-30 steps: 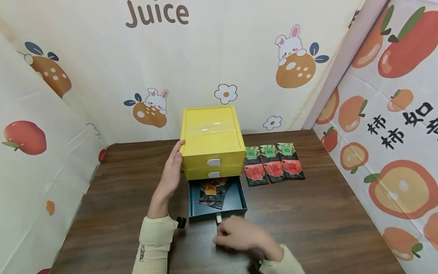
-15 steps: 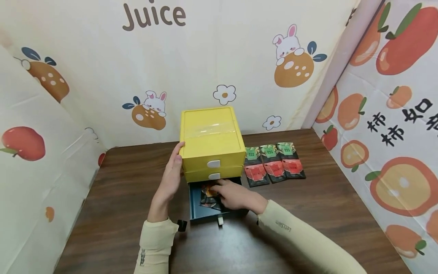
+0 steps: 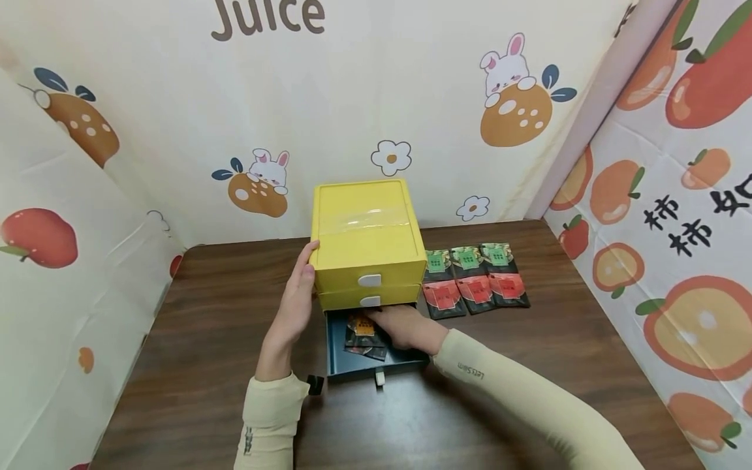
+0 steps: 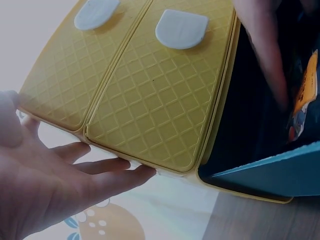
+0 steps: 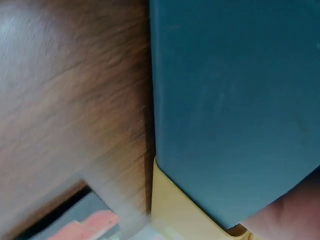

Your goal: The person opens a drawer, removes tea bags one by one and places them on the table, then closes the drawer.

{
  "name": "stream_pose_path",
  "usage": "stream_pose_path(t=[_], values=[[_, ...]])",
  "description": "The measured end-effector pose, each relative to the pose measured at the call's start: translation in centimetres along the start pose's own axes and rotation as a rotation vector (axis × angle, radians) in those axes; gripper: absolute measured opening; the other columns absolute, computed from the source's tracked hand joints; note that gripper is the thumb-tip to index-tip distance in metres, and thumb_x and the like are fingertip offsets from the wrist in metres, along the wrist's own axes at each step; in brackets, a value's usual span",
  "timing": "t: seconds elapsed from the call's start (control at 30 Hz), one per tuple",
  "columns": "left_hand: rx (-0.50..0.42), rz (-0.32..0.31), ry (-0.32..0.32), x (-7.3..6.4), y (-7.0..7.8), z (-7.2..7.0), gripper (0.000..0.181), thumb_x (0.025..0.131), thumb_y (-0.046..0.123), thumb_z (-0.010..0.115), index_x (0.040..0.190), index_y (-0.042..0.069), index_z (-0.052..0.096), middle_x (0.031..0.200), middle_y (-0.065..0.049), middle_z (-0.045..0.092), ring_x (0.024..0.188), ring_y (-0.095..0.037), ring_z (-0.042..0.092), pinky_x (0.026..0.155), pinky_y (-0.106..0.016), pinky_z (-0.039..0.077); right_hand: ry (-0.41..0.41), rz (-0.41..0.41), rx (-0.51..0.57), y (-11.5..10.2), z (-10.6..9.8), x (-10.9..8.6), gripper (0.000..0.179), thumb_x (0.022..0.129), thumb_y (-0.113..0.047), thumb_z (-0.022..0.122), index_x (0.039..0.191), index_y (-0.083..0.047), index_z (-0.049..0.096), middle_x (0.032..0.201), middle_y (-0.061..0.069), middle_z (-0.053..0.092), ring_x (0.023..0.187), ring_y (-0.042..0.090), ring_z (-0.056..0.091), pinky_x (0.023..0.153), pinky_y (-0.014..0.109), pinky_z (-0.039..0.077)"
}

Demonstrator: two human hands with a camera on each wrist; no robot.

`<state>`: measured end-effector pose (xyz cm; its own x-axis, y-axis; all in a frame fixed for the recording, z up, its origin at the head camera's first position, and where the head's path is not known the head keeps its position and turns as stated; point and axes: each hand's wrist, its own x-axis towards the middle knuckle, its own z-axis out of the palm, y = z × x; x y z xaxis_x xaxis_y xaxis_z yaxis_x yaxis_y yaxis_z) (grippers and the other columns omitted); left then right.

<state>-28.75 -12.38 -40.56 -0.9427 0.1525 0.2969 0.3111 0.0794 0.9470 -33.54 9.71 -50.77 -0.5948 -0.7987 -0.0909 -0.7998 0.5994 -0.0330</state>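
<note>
A yellow drawer cabinet [image 3: 369, 225] stands on the table, its dark teal bottom drawer [image 3: 352, 371] pulled out. Several dark sachets with an orange label [image 3: 364, 331] lie in that drawer. My left hand [image 3: 294, 300] rests against the cabinet's left side; in the left wrist view its fingers [image 4: 112, 177] lie fairly straight along the wall. My right hand [image 3: 405, 326] reaches into the drawer beside the sachets. Its fingertips are hidden under the cabinet in the head view. One of its fingers [image 4: 272, 70] shows in the left wrist view, near the orange-labelled sachet.
Three black sachets with green and red labels [image 3: 477, 290] lie in a row on the brown table [image 3: 558, 326], right of the cabinet. White tabs [image 3: 369, 280] mark the two upper drawers. Printed cloth walls [image 3: 329, 117] stand behind and at both sides.
My right hand has come from in front of the drawer into it, over the sachets, then farther back toward the cabinet. My left hand stays at the cabinet's side.
</note>
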Motion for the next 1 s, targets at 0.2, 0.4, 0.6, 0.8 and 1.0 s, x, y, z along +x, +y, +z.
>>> stream_pose_path(t=[0.2,0.4,0.6,0.8,1.0], values=[[0.011,-0.009,-0.011,0.0,0.3,0.1,0.047,0.106,0.011,0.021,0.152,0.004,0.02,0.151,-0.019,0.023,0.12,-0.03,0.038,0.096,-0.049,0.035,0.092,-0.044,-0.146,0.1,0.5,-0.3,0.061,0.08,-0.008,0.074,0.137,-0.016,0.052,0.11,0.009,0.058,0.096,0.02,0.056,0.083,0.039,0.051],[-0.002,-0.033,0.009,0.3,-0.8,-0.2,0.046,0.107,0.013,0.023,0.153,0.009,0.023,0.15,-0.017,0.025,0.117,-0.031,0.041,0.094,-0.052,0.037,0.124,-0.06,-0.235,0.0,1.0,-0.6,0.045,0.096,-0.018,0.057,0.141,-0.019,0.052,0.124,0.01,0.053,0.101,0.019,0.053,0.079,0.036,0.052],[0.003,-0.029,0.023,0.8,-2.9,-0.4,0.045,0.108,0.021,0.024,0.153,0.021,0.028,0.15,-0.01,0.029,0.118,-0.029,0.042,0.094,-0.049,0.038,0.214,-0.092,-0.244,0.1,1.0,-0.6,0.033,0.098,-0.012,0.056,0.131,-0.017,0.058,0.115,0.005,0.059,0.09,0.014,0.058,0.066,0.031,0.052],[0.003,-0.022,0.028,0.7,-2.9,-0.4,0.045,0.108,0.018,0.024,0.152,0.019,0.028,0.149,-0.012,0.029,0.117,-0.029,0.042,0.094,-0.05,0.037,0.167,-0.144,-0.125,0.0,0.5,-0.9,0.036,0.095,-0.007,0.06,0.129,-0.017,0.059,0.12,0.002,0.061,0.103,0.017,0.059,0.08,0.035,0.051],[0.024,-0.026,0.02,0.0,-0.4,-0.2,0.046,0.107,0.015,0.023,0.152,0.006,0.024,0.15,-0.018,0.027,0.118,-0.03,0.04,0.095,-0.05,0.035,0.106,-0.151,-0.08,-1.0,-1.3,-2.3,0.044,0.091,-0.002,0.062,0.132,-0.018,0.058,0.128,0.003,0.059,0.115,0.022,0.055,0.095,0.041,0.044]])
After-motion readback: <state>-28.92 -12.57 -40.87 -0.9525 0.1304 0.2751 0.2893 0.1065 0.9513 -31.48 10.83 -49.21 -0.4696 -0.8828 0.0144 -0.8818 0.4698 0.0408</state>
